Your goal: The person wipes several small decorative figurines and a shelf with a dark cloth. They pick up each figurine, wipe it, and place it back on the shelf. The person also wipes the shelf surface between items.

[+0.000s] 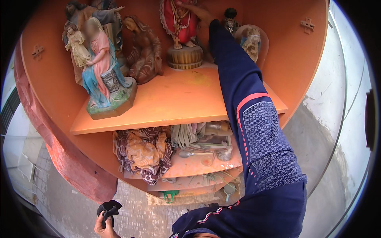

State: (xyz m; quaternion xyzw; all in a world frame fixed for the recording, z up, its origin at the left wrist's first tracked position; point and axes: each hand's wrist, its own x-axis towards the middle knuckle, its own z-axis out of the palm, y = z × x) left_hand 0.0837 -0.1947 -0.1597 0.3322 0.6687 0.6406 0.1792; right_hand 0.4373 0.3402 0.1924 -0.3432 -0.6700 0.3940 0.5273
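Observation:
My left hand (104, 227), low at the left, pinches a crumpled black cloth (110, 209). My right arm stretches up to the orange shelf, where my right hand (201, 12) grips a red-robed statue (183, 24) from its right side, a digit lying across its front. Beads and a cross hang down the statue, which stands on a round, ribbed gold-brown base (185, 58). Its upper part is cut off by the top of the picture. To its left are a brown kneeling figure (143, 51) and a pink-and-blue seated figure with a child (104, 67).
A small dark figure (231, 20) and a rounded pale piece (254, 41) stand right of my forearm. On the lower shelf lie patterned cloths (145, 150), pale gloves (184, 135) and a spoon (194, 154). A reddish cabinet door (79, 174) hangs open at the left.

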